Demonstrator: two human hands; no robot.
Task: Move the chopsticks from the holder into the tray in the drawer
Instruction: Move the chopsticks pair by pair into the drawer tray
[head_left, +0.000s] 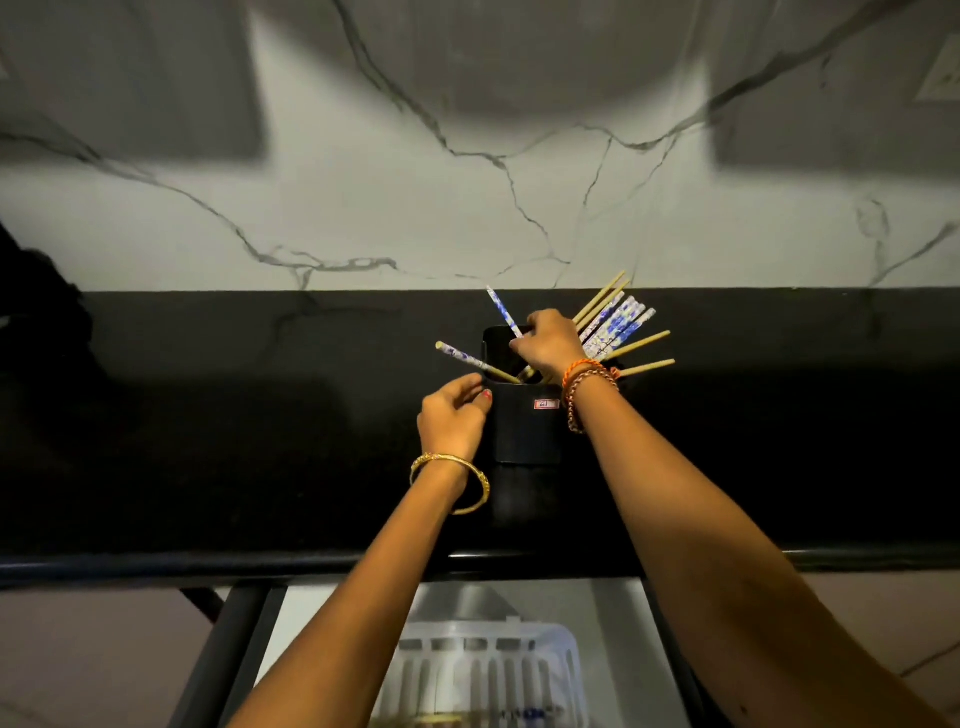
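A black holder stands on the dark counter with several chopsticks in it. My right hand reaches over its mouth and grips a bunch of chopsticks, blue-and-white patterned ones and plain bamboo ones, that fan out to the right. Two patterned chopsticks stay loose: one leans back, another leans left. My left hand rests against the holder's left side, fingers curled round its edge. Below the counter the open drawer holds a white plastic tray.
The black counter runs the full width, with a marble wall behind it. A dark object sits at the far left. The drawer's black frame shows at lower left.
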